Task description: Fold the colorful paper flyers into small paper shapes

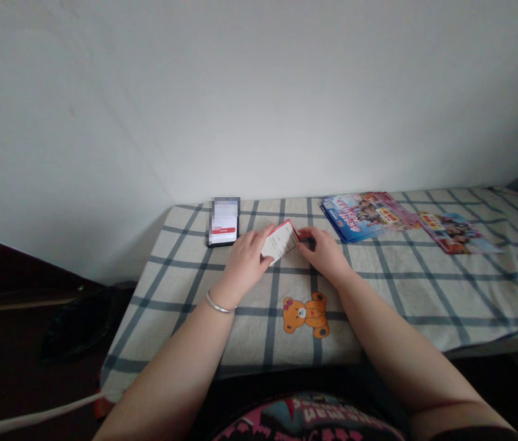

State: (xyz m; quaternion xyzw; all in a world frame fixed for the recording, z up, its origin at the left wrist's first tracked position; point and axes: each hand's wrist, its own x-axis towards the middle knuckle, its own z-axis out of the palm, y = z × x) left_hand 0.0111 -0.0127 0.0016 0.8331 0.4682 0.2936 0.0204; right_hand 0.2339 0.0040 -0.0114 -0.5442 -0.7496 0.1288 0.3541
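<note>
Workpiece: thin, flat, rectangular white paper piece with a red edge (279, 243), held slanted at the centre of the frame; dark print lines on its face (too small to read).
Left hand (246, 258): thumb and fingers grasping the left end of the paper piece; smooth, rounded silver-coloured bangle (219, 305) around the wrist.
Right hand (323, 250): thumb and fingertips pinching the right end of the paper piece.
Phone: black-framed rectangular device with a lit, partly pixelated screen (224, 222), left of centre, near the wall.
Leaflets: overlapping stack of glossy blue and pink printed sheets (355, 219), right of centre; a similar multicoloured printed sheet (463, 234) farther right.
Table cover: creased off-white cloth with dark grey-blue grid lines (249, 334), across the middle of the frame.
Bear figure: flat orange-brown bear motif with a dark pink bow (305, 315), on the cloth below centre; printed or sewn, cannot tell.
Wall: plain, matte, pale grey-white surface (259, 92), filling the upper frame, with faint marks at upper left.
Floor side: crumpled, glossy black plastic bag (86, 321) in the dark lower left.
</note>
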